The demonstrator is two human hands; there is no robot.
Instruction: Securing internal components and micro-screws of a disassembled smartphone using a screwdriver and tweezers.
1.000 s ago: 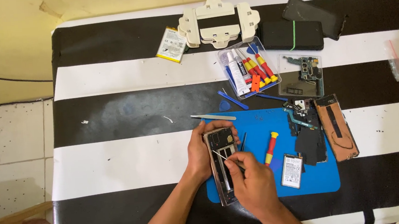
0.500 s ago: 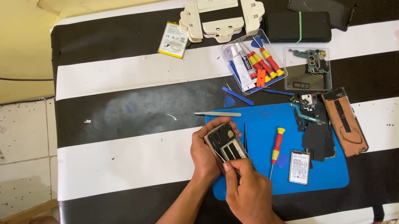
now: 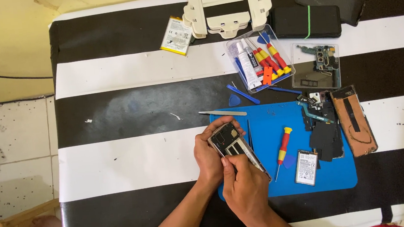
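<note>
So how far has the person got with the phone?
Already out: a battery, a back cover and dark parts lie on the blue mat. In hand: the left hand holds the opened phone frame while the right hand works inside. Everything loose remains unfitted.

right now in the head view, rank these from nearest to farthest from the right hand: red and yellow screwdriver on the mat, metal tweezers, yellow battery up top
From the right hand:
1. red and yellow screwdriver, just right, on the blue mat.
2. metal tweezers, above, at the mat's top edge.
3. yellow battery, far up.
</note>
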